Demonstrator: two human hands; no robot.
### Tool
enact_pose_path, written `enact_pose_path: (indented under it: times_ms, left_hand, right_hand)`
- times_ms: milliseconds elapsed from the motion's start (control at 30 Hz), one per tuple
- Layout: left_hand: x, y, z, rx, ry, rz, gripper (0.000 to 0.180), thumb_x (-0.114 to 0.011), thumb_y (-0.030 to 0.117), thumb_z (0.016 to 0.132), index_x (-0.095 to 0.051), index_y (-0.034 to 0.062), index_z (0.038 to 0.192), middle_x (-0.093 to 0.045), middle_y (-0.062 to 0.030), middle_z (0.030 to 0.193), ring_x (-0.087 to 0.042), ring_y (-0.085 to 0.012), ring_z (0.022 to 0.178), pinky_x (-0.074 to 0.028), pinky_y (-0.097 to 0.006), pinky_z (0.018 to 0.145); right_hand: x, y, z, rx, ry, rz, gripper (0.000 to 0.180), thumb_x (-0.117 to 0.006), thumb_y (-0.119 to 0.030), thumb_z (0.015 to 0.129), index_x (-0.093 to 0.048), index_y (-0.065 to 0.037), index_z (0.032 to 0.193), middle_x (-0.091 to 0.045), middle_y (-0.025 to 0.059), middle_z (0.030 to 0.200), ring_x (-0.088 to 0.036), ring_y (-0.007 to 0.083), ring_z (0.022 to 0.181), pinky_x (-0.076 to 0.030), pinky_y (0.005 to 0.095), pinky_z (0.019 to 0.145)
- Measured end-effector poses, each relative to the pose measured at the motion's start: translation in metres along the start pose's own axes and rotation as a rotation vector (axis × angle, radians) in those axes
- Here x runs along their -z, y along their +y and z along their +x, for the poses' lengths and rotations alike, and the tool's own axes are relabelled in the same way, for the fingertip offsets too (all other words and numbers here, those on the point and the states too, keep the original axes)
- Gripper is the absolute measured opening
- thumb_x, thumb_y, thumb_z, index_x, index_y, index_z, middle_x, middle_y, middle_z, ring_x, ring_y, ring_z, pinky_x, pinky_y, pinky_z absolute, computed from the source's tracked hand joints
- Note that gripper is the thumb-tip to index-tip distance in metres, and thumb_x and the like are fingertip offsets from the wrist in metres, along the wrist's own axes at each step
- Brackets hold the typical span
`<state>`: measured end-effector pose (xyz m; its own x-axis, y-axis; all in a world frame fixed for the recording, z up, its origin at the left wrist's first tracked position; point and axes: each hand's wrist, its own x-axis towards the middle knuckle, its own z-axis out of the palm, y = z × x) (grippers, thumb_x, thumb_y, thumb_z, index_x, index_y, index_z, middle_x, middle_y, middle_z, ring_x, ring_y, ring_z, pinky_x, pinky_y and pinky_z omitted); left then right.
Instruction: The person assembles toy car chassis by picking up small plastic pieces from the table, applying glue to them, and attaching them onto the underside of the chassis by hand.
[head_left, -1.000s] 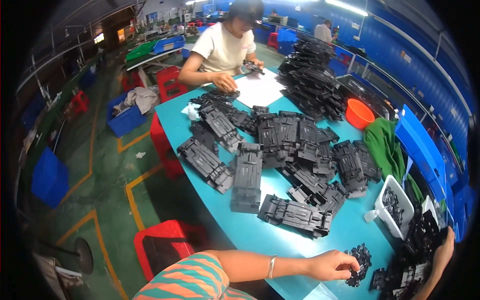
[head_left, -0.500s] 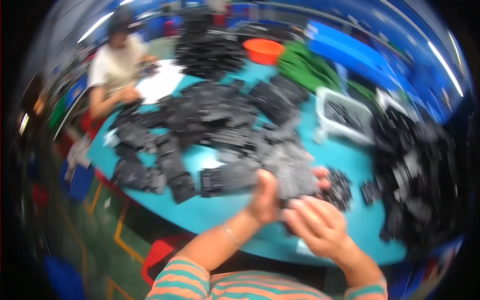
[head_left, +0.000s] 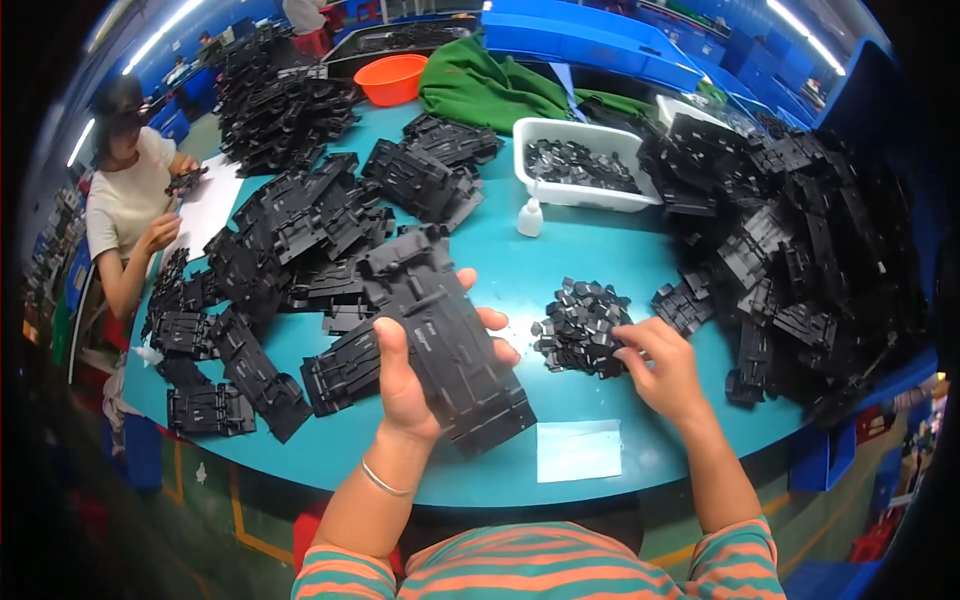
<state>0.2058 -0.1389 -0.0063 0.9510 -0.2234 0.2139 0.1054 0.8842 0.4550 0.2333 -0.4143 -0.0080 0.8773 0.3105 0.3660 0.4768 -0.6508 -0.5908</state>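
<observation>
My left hand is closed around a long black molded plastic part, which has ribs and slots and is tilted above the table. Its thumb lies along the near side, and fingertips show past the far edge. At the right edge of a pile of small black plastic pieces, my right hand has thumb and fingertips pinched together. Whatever sits between those fingertips is too small to make out. Another black molded part lies on the table just left of the held one.
Heaps of black molded parts stand at left and right. Behind the pile are a white bin of small pieces and a small white bottle. A white sheet lies near the front edge. A co-worker sits at far left.
My hands, close together at the held part before, are now apart. The right one has moved to the small pieces; the left still holds the part. The view has swung right and is sharper.
</observation>
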Motion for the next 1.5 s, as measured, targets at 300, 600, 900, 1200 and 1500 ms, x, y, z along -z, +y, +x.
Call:
enact_pose_path:
  times_ms: [300,600,900,1200,1500]
  left_hand:
    - [-0.004,-0.016,-0.007,0.080,-0.113,-0.048,0.078,-0.033,0.067,0.089,-0.025,0.0108,0.143,-0.057,-0.0195,0.115,-0.065,-0.0249,0.090,-0.055,-0.034,0.074]
    - [0.000,-0.015,0.002,0.125,-0.060,-0.096,0.086,-0.031,0.073,0.086,-0.027,0.0099,0.143,-0.057,-0.0235,0.115,-0.065,-0.0294,0.091,-0.055,-0.039,0.074]
    - [0.006,-0.006,0.004,0.111,-0.037,-0.095,0.085,-0.033,0.070,0.088,-0.028,0.0042,0.142,-0.054,-0.0268,0.120,-0.064,-0.0327,0.099,-0.055,-0.041,0.082]
    - [-0.001,-0.008,-0.004,0.081,-0.082,-0.062,0.085,-0.050,0.063,0.086,-0.028,0.0024,0.141,-0.053,-0.0238,0.123,-0.057,-0.0342,0.111,-0.045,-0.045,0.098]
    - [-0.008,-0.012,0.000,-0.007,-0.049,0.018,0.089,-0.050,0.068,0.083,-0.028,0.0035,0.140,-0.052,-0.0213,0.124,-0.055,-0.0339,0.113,-0.045,-0.045,0.099]
  right_hand:
    - [-0.012,0.003,-0.006,0.129,0.041,-0.131,0.015,-0.065,0.004,0.070,-0.062,0.000,0.084,-0.055,0.0129,0.076,-0.056,0.0291,0.065,-0.045,0.0347,0.057]
    - [-0.012,-0.001,0.007,0.069,0.097,-0.078,0.011,-0.060,0.006,0.076,-0.060,0.002,0.086,-0.054,0.0131,0.079,-0.054,0.0268,0.063,-0.044,0.0326,0.057]
    - [-0.017,0.001,0.000,0.044,0.141,-0.101,0.002,-0.061,0.000,0.081,-0.062,0.000,0.081,-0.059,0.0142,0.073,-0.058,0.0303,0.062,-0.045,0.0348,0.056]
    - [0.014,-0.025,-0.035,-0.322,0.074,0.425,0.006,-0.059,-0.004,0.089,-0.061,0.001,0.085,-0.062,0.0027,0.074,-0.058,0.0081,0.063,-0.048,0.0221,0.057]
    - [-0.006,-0.059,-0.037,-0.342,-0.030,0.895,0.007,-0.057,-0.002,0.092,-0.062,0.000,0.094,-0.063,0.0033,0.085,-0.060,0.0082,0.074,-0.050,0.0215,0.066]
